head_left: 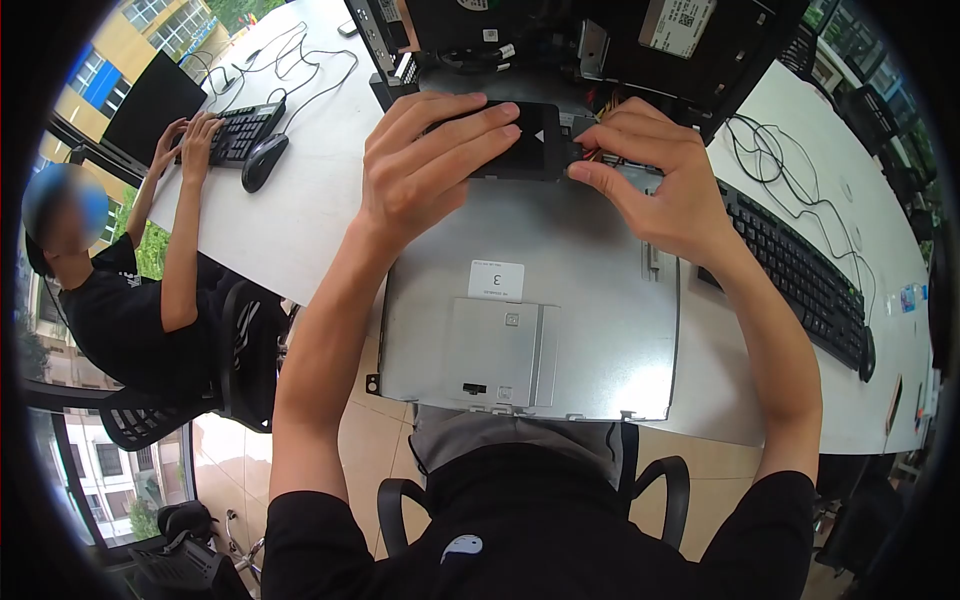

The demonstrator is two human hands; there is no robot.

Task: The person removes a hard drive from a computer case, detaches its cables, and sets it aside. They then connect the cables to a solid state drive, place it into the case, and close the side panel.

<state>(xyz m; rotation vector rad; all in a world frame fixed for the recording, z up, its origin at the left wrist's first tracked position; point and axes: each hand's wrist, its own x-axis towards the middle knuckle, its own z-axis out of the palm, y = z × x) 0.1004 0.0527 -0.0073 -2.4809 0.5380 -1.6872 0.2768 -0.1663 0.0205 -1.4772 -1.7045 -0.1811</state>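
Note:
My left hand (425, 160) grips a flat black drive-like block (535, 145) from above, fingers spread over its top. At the block's right end my right hand (655, 175) pinches a small connector (590, 153) with coloured wires. Both are held over a grey metal computer case panel (560, 300) that lies flat on the white desk (300, 210). The panel bears a white label marked 3 (496, 280). The open black chassis (600, 50) stands just behind the hands.
A black keyboard (800, 270) lies to the right with cables (770, 150) behind it. At the left a seated person types on another keyboard (240, 130) beside a black mouse (264, 160) and a monitor (150, 105). My chair's armrests (400, 495) show below.

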